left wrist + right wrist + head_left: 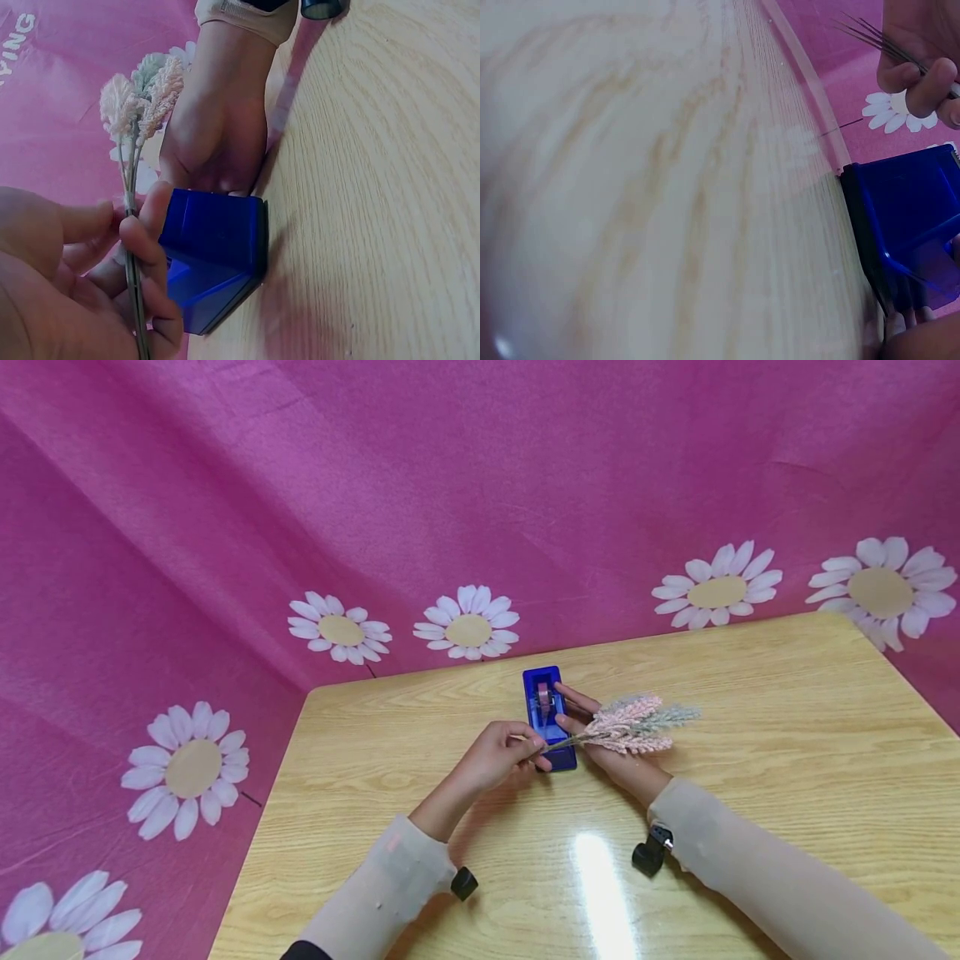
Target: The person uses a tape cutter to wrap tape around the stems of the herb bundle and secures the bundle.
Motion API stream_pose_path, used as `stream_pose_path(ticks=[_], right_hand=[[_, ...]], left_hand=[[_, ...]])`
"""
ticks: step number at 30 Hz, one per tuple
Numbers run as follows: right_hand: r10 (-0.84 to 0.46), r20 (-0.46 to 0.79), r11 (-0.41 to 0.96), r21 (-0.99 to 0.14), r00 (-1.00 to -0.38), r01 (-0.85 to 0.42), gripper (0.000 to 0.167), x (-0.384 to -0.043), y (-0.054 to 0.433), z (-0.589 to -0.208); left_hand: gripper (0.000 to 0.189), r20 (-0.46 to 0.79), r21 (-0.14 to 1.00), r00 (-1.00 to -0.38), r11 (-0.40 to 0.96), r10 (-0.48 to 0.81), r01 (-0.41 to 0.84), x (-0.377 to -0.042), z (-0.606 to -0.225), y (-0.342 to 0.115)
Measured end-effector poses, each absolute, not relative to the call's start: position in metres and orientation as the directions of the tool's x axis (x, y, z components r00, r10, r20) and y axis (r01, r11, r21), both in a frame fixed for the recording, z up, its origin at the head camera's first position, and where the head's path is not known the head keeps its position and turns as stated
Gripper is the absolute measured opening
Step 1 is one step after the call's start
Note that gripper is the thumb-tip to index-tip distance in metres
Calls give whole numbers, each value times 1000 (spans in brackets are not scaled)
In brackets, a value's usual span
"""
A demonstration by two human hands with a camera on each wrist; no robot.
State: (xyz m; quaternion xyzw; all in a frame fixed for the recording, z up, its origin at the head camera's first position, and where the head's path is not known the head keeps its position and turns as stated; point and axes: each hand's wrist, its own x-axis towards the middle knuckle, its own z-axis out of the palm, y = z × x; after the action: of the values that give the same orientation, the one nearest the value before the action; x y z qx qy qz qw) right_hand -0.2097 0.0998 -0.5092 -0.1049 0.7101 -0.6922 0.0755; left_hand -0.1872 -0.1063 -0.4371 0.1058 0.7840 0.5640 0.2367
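The bunch of pink artificial sprigs (pixel 633 724) hung just above the blue tape dispenser (pixel 549 714), its stems pinched in the left hand (pixel 501 754). No tape looked applied yet, so binding seemed still ahead. The right hand (pixel 600 735) rested straight-fingered against the dispenser on the worktop (pixel 787 760).

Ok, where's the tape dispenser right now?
Head view: the blue tape dispenser stands mid-table between both hands, right hand touching it, under the flower sprig.
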Motion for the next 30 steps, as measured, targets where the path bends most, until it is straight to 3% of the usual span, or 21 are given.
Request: stream_pose_path(ticks=[10,16,21,30], right_hand=[[-233,33,-9,-999,-972,-31,60,-211,98,-508],[-204,94,-6,-995,-974,-95,58,-209,95,-499],[-214,125,95,-985,-969,-148,54,-199,94,-481],[-227,131,182,-968,-965,-174,55,-212,98,-512]], left_hand=[[17,-254,940,-880,317,401,-127,-189,-442,-106],[13,-237,952,-894,274,380,-136,-190,-443,-107],[13,-259,955,-889,240,378,-176,-190,-442,-109],[26,-376,918,-841,279,389,-282,-188,-441,-111]])
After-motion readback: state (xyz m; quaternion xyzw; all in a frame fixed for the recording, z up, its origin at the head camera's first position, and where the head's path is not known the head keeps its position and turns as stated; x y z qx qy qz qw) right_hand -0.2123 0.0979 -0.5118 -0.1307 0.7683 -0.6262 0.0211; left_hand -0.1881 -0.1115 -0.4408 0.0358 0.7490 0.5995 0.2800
